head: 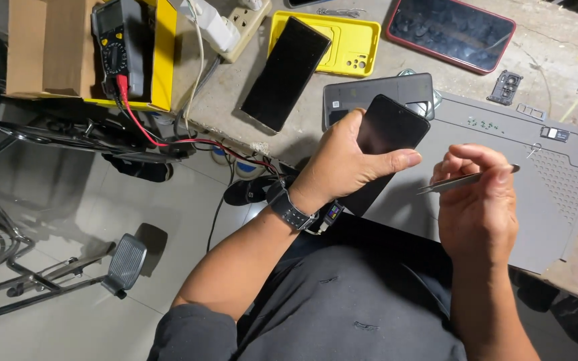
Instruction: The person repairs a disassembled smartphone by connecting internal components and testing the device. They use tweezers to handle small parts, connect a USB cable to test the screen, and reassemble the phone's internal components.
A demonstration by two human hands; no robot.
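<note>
Above the lap at the desk edge, the left hand [342, 164] has its grip wrapped round a dark phone [384, 134], thumb laid across its glass, while the right hand [479, 200] pinches silver tweezers [466, 179] just beside it, tips towards the phone. Under both lies a grey work mat [536, 194] with a grey back cover [377, 90] at its corner, and further out on the desk [235, 87] a black phone [285, 72], a yellow case [349, 40], a red-edged phone [451, 30] and a multimeter [119, 43]
</note>
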